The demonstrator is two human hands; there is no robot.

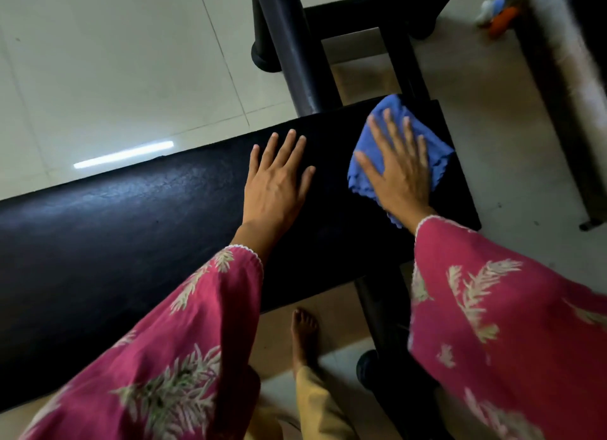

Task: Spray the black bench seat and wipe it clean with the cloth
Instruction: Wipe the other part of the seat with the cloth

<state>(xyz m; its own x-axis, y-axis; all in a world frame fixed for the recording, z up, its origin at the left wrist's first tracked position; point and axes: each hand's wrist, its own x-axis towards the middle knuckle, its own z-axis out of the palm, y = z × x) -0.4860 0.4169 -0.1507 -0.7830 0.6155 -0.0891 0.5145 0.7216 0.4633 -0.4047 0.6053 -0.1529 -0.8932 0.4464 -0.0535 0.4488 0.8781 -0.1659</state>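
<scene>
Two hands lie flat on the black bench seat (138, 229). We press our right hand (399, 170), fingers spread wide, down on the blue cloth (391, 111). The cloth sits bunched at the far right end of the seat, near its edge. Our left hand (277, 186) rests open and flat beside it, holding nothing, on the bare seat.

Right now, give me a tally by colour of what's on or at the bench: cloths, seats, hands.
Blue cloth: 1
Black bench seat: 1
Bare hands, left hand flat on the seat, right hand flat on the cloth: 2
Total: 4
</scene>
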